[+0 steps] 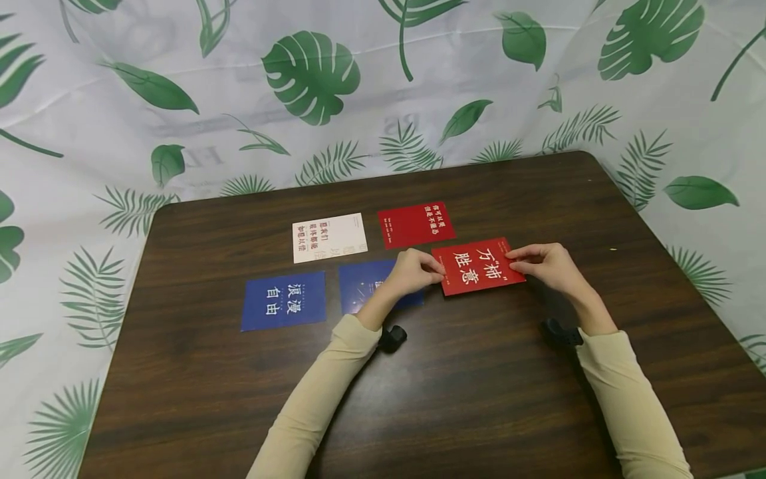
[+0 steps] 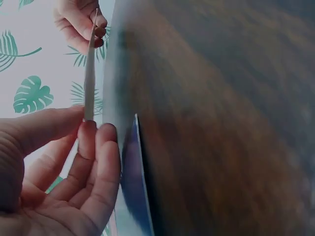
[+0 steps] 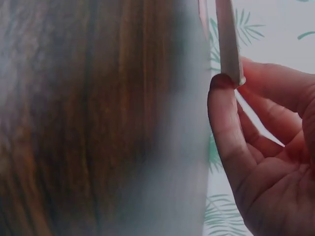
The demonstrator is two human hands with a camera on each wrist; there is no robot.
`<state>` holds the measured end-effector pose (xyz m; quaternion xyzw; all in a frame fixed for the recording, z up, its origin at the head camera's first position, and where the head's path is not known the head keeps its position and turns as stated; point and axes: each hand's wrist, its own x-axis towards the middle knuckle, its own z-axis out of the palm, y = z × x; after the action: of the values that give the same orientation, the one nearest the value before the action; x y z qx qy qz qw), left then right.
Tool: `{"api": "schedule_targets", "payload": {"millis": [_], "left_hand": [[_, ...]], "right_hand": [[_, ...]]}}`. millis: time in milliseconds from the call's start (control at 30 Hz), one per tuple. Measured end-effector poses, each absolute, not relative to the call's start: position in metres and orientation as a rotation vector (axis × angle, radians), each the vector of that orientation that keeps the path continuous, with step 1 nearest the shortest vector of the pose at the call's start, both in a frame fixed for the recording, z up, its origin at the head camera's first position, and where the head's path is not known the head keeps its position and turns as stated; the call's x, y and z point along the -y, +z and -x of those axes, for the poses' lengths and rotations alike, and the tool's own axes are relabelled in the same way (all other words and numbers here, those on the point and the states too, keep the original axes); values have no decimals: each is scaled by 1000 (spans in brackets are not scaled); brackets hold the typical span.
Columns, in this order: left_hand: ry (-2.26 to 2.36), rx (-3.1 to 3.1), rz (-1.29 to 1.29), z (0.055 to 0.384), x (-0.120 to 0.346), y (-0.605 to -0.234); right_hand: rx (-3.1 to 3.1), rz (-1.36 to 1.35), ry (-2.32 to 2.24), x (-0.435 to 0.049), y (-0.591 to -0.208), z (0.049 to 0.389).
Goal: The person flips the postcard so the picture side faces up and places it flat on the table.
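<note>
Both hands hold a red card [image 1: 477, 266] with white Chinese characters, raised off the table in the wrist views. My left hand [image 1: 414, 273] pinches its left edge between thumb and fingers; my right hand [image 1: 547, 266] pinches the right edge. Seen edge-on, the card [image 2: 90, 78] stretches between the two hands in the left wrist view. Under the left hand and wrist lies a blue card [image 1: 358, 283], partly hidden. Just behind the held card, another red card [image 1: 413, 225] lies flat.
A white card [image 1: 329, 238] with dark characters and a second blue card [image 1: 284, 301] lie on the left part of the brown wooden table [image 1: 479, 399]. A leaf-patterned curtain [image 1: 371, 100] hangs along the table's far edge. Black straps with small devices circle both wrists.
</note>
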<state>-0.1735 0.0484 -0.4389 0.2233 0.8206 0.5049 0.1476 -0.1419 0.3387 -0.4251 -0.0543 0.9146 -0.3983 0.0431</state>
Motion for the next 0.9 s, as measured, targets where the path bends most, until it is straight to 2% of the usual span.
{"api": "schedule_targets", "payload": {"millis": [333,900], "left_hand": [[1219,-2537,-723,171,-60,-434],[896,-2659,-558,170,-73,-425]], "right_hand": [[-2869,91,-993,-330,-428,143],[-2918,37,-780,-316,-421,149]]}}
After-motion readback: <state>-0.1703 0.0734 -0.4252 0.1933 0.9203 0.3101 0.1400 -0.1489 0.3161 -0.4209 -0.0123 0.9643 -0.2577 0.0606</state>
